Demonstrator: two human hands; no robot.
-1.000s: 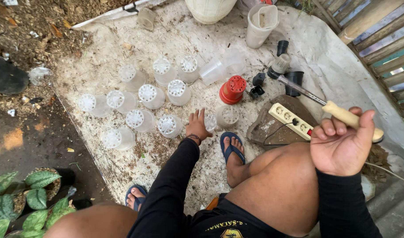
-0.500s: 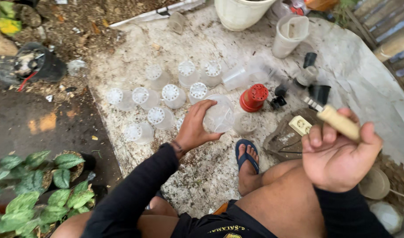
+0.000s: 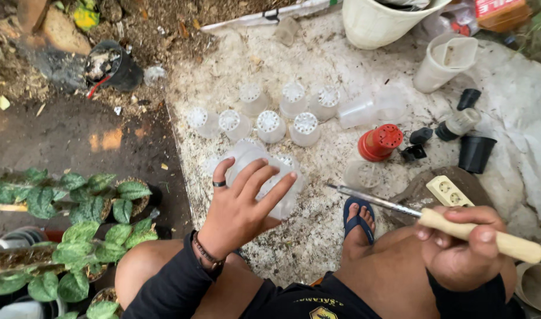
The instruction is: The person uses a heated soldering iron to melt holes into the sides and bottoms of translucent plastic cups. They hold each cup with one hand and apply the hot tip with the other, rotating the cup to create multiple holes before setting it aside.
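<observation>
Both hands work low over a white sheet (image 3: 317, 236) spread on the ground. At the near right, the right hand (image 3: 459, 248) is curled tight around the pale wooden handle of a soldering iron (image 3: 441, 220), whose thin metal shaft points left across the person's raised knee. Left of it, the left hand (image 3: 244, 204), a dark ring on one finger and a bracelet at the wrist, grips a clear plastic pot (image 3: 264, 177) with its fingers fanned over the side, holding it just above the sheet. A foot in a blue flip-flop (image 3: 358, 220) rests between the two hands. Just beyond the shaft lies a cream power strip (image 3: 450, 191) on a flat stone, with a red plastic pot (image 3: 378, 142) tipped on its side to its left. Farther out, several clear pots (image 3: 270, 118) stand upside down in two loose rows, and small black pots (image 3: 476, 152) sit to the right. At the far edge stand a white bucket (image 3: 376, 23) and a white cup (image 3: 444, 62). Leafy potted plants (image 3: 75, 236) fill the near left.
</observation>
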